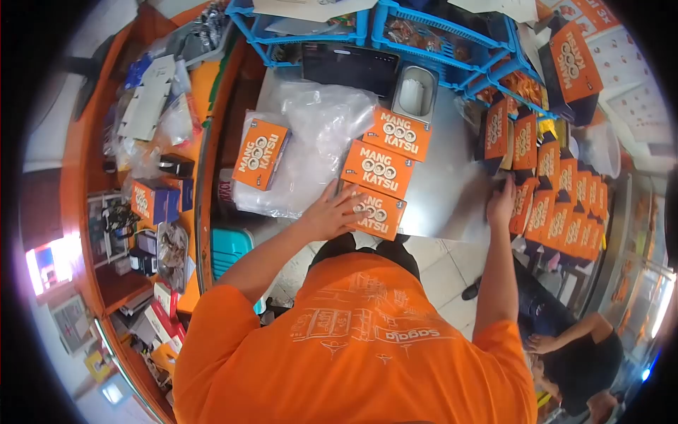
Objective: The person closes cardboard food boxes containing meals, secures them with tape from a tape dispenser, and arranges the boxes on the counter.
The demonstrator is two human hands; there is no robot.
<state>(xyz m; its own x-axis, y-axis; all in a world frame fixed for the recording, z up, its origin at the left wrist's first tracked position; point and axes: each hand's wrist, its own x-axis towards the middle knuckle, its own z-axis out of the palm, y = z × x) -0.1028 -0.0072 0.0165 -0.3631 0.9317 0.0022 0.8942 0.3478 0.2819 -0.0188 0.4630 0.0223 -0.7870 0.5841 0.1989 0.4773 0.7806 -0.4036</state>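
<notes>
Orange shirt: worn by the person, across the lower middle.
Metal counter: shiny, beyond the shirt.
Person in dark clothes: at lower right.
Blue racks: along the counter's far side.
Box stacks: orange printed boxes packed together at right.
Clear plastic bags: a pale pile spread on the counter's left part.
Three-box row: orange faces up, running from near to far, right of the bags.
Lone box: lying on the plastic, apart from the row.
Left hand: fingers spread and nearly flat, tips on the nearest box of the row, gripping nothing.
Right hand: blurred, just beside the stacks' near left side; finger opening and hold cannot be told.
Metal container: upright beyond the row.
</notes>
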